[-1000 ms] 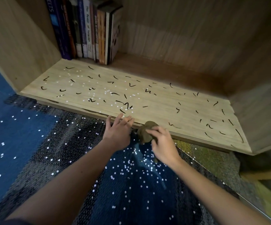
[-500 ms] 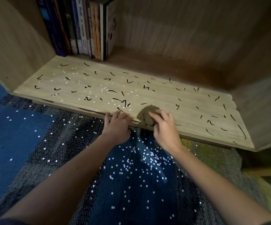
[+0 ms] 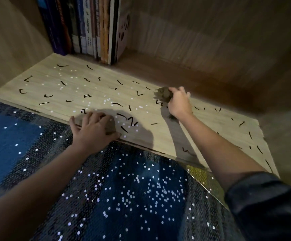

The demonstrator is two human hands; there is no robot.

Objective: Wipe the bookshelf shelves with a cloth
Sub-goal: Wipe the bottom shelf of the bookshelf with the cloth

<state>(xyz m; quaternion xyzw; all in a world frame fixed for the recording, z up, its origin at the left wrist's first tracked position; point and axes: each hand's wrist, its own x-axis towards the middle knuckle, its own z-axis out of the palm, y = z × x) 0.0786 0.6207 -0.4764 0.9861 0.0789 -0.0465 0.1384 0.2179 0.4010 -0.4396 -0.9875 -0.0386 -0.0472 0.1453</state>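
Fingers of the right hand curl round a wadded brown cloth, deep on the shelf near the back — left hand spread flat on the front edge. Best press down and pull forward in overlapping strokes — carrying the dark bits off the lip

Nothing here reads cleanly. The books standing at the back of the shelf, up at eleven o'clock, carry pale lettering along their spines and small white labels low on a few, all too blurred to make out. The black marks scattered over the board are loose squiggles; one or two curl like a 2.
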